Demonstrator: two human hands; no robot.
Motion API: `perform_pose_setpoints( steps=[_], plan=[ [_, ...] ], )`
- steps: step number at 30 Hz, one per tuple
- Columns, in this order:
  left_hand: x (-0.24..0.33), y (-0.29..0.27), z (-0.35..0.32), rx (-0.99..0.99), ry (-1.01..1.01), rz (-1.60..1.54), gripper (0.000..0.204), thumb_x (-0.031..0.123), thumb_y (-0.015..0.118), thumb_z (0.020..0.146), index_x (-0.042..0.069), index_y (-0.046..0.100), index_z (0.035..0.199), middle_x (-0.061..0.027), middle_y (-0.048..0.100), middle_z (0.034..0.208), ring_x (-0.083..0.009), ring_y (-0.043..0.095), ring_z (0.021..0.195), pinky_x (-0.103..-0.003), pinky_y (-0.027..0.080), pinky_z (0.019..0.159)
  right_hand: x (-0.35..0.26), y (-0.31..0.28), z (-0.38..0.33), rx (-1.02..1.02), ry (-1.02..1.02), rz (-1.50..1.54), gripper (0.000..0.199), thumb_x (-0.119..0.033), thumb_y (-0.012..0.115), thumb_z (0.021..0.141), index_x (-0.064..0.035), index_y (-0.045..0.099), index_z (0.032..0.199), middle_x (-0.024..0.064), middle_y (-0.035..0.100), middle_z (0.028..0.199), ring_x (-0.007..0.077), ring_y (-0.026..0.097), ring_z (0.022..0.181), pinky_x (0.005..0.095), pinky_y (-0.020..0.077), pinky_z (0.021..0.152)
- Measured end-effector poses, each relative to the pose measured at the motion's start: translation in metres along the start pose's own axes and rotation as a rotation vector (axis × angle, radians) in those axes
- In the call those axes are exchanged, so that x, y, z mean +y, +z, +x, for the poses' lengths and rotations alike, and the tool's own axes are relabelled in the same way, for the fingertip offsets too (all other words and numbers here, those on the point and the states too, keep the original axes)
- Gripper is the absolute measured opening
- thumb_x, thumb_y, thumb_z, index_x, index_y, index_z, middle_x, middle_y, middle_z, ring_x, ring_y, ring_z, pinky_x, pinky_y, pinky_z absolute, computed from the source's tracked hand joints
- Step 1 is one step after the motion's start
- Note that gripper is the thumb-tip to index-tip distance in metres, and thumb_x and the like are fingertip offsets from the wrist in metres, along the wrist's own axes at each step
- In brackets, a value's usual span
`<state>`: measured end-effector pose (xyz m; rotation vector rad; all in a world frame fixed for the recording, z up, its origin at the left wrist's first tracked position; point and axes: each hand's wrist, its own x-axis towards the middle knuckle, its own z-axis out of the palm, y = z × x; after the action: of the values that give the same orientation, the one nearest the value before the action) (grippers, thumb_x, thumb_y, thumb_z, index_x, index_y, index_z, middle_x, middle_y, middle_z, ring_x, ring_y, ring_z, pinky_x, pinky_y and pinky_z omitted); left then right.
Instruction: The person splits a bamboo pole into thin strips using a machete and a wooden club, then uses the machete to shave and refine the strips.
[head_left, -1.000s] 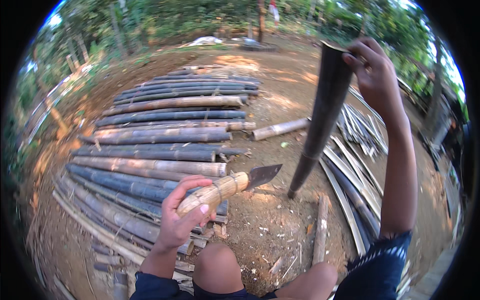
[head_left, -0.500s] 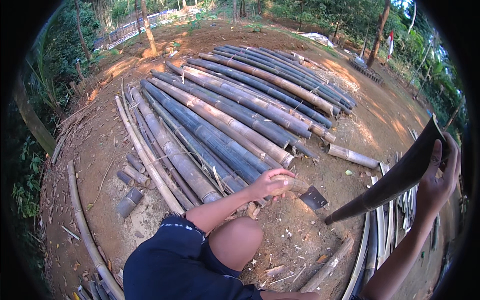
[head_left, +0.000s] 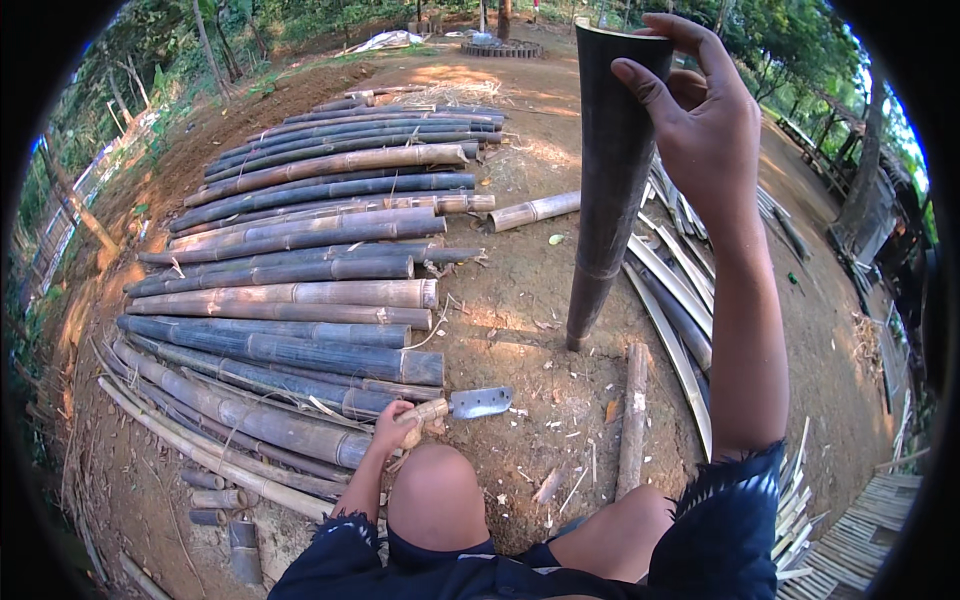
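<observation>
**Two hands, one dark bamboo piece and a short blade**

Many long bamboo poles [head_left: 300, 250] are lying side by side on the dirt to our left, filling the ground beyond the left knee; a pale short bamboo section [head_left: 535, 210] is lying just beside the upright piece, and split bamboo strips [head_left: 680, 300] are fanning out behind and to the right of it; a short log [head_left: 633, 420] is resting on the ground near our right knee; wood chips are littering the soil between them.

Our right forearm is covering part of the strips; the knife's handle is mostly hidden inside the left fist, and our knee is crowding it from below.

Our right hand [head_left: 705, 110] is pinching the top rim of the dark bamboo piece [head_left: 610, 190], thumb in front and fingers curled behind; the piece is standing upright, its foot on the dirt ahead of us; our left hand [head_left: 392, 428] is closing tightly round the knife [head_left: 470, 404], whose grey blade is lying flat, pointing right, just above the ground.
</observation>
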<state>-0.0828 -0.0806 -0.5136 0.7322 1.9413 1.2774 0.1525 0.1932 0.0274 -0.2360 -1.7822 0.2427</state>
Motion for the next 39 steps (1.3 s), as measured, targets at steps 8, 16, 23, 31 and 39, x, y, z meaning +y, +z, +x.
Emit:
perform_pose_setpoints(
  steps=[8, 16, 23, 31, 39],
  plan=[
    [-0.141, -0.002, -0.002, 0.006, -0.221, 0.701, 0.053, 0.025, 0.085, 0.074, -0.001, 0.064, 0.115, -0.0188, 0.07, 0.106, -0.0269, 0.068, 0.096, -0.037, 0.054, 0.083, -0.02, 0.041, -0.022, 0.047, -0.063, 0.226, 0.048, -0.01, 0.084, 0.08, -0.0049, 0.065, 0.123, 0.0113, 0.074, 0.103, 0.0183, 0.075, 0.082, 0.0277, 0.0575, 0.074],
    [-0.143, 0.037, 0.02, -0.266, -0.382, 0.693, 0.052, 0.024, 0.085, 0.073, -0.001, 0.065, 0.114, -0.0165, 0.071, 0.102, -0.0253, 0.069, 0.092, -0.037, 0.055, 0.08, -0.02, 0.025, -0.04, 0.038, -0.051, 0.257, 0.035, -0.008, 0.084, 0.081, 0.0034, 0.065, 0.108, 0.0116, 0.075, 0.09, 0.0151, 0.073, 0.085, 0.0276, 0.0579, 0.077],
    [-0.093, 0.038, 0.039, -0.404, -0.256, 0.333, 0.052, 0.023, 0.085, 0.073, -0.001, 0.065, 0.114, -0.0144, 0.072, 0.099, -0.024, 0.07, 0.088, -0.037, 0.056, 0.077, 0.017, -0.004, -0.02, 0.105, 0.094, 0.209, 0.033, -0.01, 0.083, 0.083, 0.0045, 0.064, 0.106, 0.0094, 0.075, 0.087, 0.0131, 0.07, 0.078, 0.0254, 0.0542, 0.072],
    [0.074, 0.033, 0.017, -0.246, -0.362, -0.144, 0.028, 0.003, 0.076, 0.081, -0.002, 0.064, 0.106, -0.011, 0.07, 0.081, -0.0194, 0.069, 0.069, -0.036, 0.059, 0.061, 0.058, -0.057, -0.002, 0.099, 0.208, 0.104, 0.028, -0.005, 0.075, 0.089, 0.0025, 0.067, 0.115, 0.0112, 0.075, 0.095, 0.0142, 0.07, 0.09, 0.0279, 0.055, 0.08],
    [0.266, 0.006, -0.007, -0.145, 0.206, -0.555, 0.026, 0.007, 0.067, 0.092, 0.0, 0.05, 0.111, -0.0104, 0.066, 0.086, -0.0258, 0.073, 0.072, -0.039, 0.061, 0.066, 0.084, -0.109, 0.032, -0.15, 0.317, 0.102, 0.03, -0.01, 0.076, 0.09, 0.0037, 0.067, 0.115, 0.0092, 0.073, 0.101, 0.0133, 0.069, 0.089, 0.0294, 0.0587, 0.075]
  ],
)
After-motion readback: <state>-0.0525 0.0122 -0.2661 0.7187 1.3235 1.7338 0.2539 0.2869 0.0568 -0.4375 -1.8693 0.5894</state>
